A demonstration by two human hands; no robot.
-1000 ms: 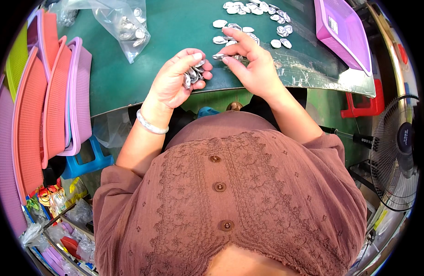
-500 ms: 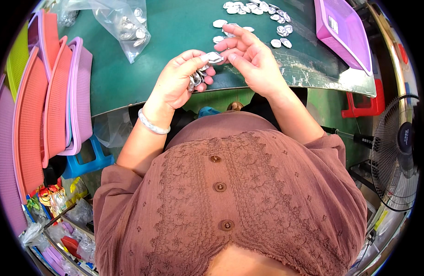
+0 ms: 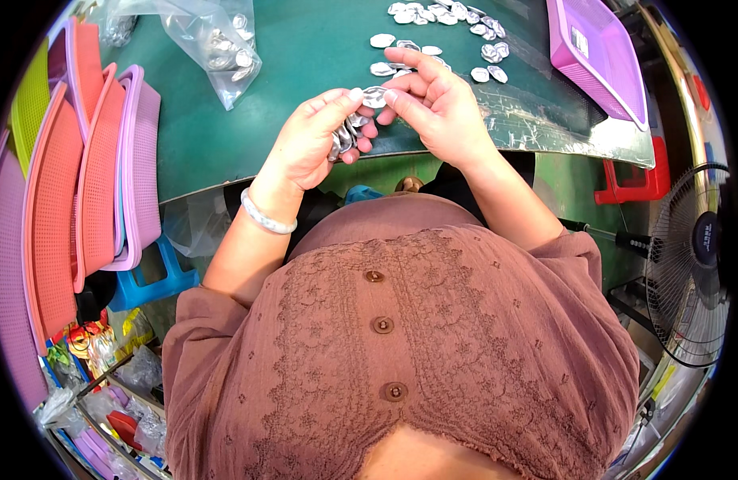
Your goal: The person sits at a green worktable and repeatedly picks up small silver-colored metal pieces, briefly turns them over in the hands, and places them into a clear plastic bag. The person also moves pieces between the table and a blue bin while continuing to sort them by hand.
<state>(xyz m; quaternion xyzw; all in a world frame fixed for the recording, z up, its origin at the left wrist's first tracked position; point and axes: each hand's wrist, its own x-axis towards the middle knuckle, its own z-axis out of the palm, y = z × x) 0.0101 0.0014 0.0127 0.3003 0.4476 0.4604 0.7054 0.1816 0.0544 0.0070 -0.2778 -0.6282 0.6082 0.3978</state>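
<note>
Our left hand (image 3: pixel 309 134) is curled well closed, palm up, around a clutch of silvery faceted pieces (image 3: pixel 346 136), which show between the thumb and the bent fingers. Above that clutch, one silvery oval piece (image 3: pixel 375 97) lies between our two hands, just over the near part of the green tabletop (image 3: pixel 305 48), its left end at our left thumb tip. Our right hand (image 3: pixel 449 112) is half closed, its thumb tip touching the right end of the piece and its forefinger raised apart; we cannot tell whether a finger behind presses the piece against that thumb. Beyond our right fingers, loose silvery pieces (image 3: pixel 445 14) lie in groups on the tabletop; to our left, more sit in a clear plastic bag (image 3: pixel 227 94).
</note>
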